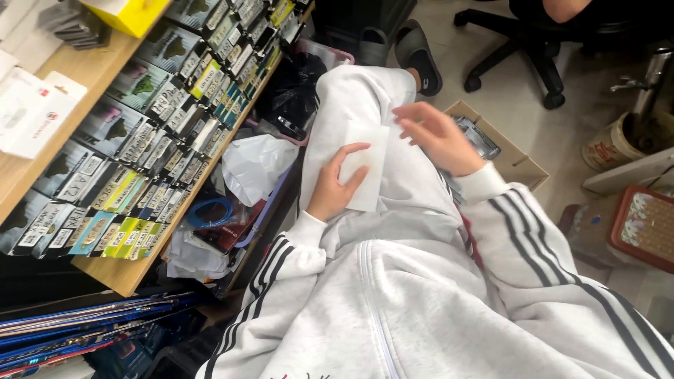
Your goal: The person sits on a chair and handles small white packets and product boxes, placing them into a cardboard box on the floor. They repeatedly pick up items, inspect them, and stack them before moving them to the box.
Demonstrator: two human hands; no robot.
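Your left hand (335, 184) lies flat, fingers spread, pinning the thin white rectangular paper sheet (371, 168) on your grey-trousered thigh (365, 105); its long axis runs along the leg. Your right hand (437, 137) hovers unclenched, empty, just beside the sheet's right edge.

Paper sheet (370, 168) on lap, shelf (105, 270) leftward

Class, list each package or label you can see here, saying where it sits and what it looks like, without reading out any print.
Small flat packets: rows on the wooden shelf at left; black, grey, yellow-green.
White packages: far left; flat, with red marks.
Yellow box: top left.
Cardboard box: on the floor beyond the right hand.
White sheet: on the lap under the left hand; rectangular.
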